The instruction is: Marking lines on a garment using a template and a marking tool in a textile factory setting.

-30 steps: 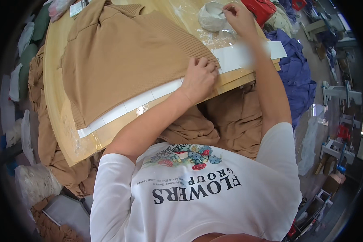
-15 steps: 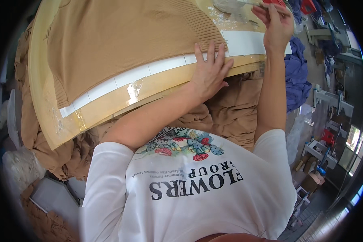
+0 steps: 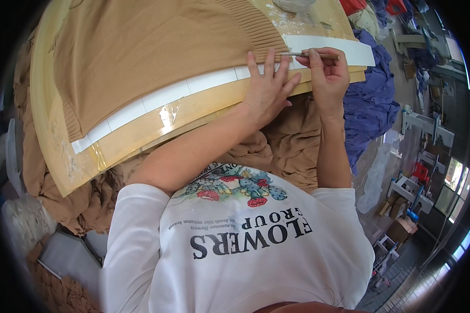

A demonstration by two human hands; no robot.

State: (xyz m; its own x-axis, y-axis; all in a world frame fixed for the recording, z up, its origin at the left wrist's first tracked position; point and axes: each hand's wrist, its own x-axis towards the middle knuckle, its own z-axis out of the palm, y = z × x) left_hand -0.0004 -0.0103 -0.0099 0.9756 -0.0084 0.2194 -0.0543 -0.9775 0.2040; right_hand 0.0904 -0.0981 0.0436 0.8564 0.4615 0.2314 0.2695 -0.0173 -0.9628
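Note:
A tan knitted piece (image 3: pixel 156 52) with ribbed ends lies spread over a white paper strip (image 3: pixel 167 98) marked with cross lines. My left hand (image 3: pixel 268 94) rests flat with fingers spread, its fingertips on the knit's ribbed right corner. In a pinch, my right hand (image 3: pixel 330 83) holds a slim pen-like tool (image 3: pixel 297 54) with a brown handle and a thin shaft. It points left, and its tip is at the ribbed edge beside my left fingertips. I cannot make out its exact kind.
The yellowish board (image 3: pixel 141 133) carries clear tape, with a clear plastic-looking container (image 3: pixel 295 5) at its far side. Tan knits (image 3: pixel 292 130) are heaped under the near edge. Purple-blue fabric (image 3: pixel 371 99) is piled at the right. Machines (image 3: pixel 425 125) stand farther right.
My right hand has come down and left from the far right, bringing the tool to the knit's ribbed edge. My left hand stays on the corner.

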